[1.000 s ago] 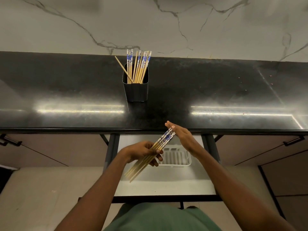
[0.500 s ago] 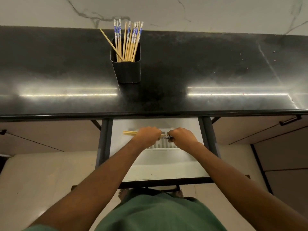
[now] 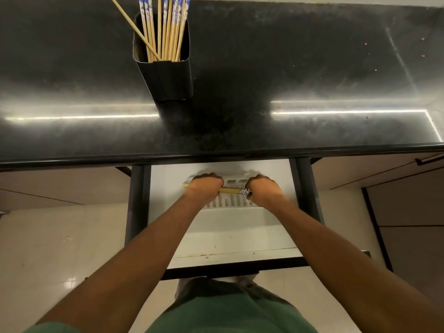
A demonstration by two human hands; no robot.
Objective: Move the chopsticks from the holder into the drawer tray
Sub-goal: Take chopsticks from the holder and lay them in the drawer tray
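— Bamboo, by the look: a small bundle of chopsticks (image 3: 230,190) held level over the white slotted tray (image 3: 230,205) in the open drawer (image 3: 236,236), toward the drawer's back edge, just under the lip of the black countertop (image 3: 312,75).

— Gripped how?

— Left hand (image 3: 206,187) curled shut around the plain tips, right hand (image 3: 263,188) curled shut around the blue-patterned ends. Fingers wrapped under and hidden; knuckles up. Can't tell whether pads pinch or merely cradle.

— Why both hands?

— Probably to keep the sticks parallel and together, lined up with the tray's long side, so as to drop in flat rather than scatter. Held crosswise to the drawer for that reason, most likely.

— How many in the bundle?

— Can't count; only a short stretch visible between the fists, plus a stub past the left hand. More than one, judging by thickness.

— And left in the holder?

— Black square holder (image 3: 165,75) near the countertop's back edge, left of centre. Roughly ten or so remaining chopsticks (image 3: 165,30) upright inside, one leaning out diagonally to the left. Exact count unclear, tops cropped.

— Progress?

— Early to midway, at a guess. One holder, one tray, one drawer, several trips remaining.
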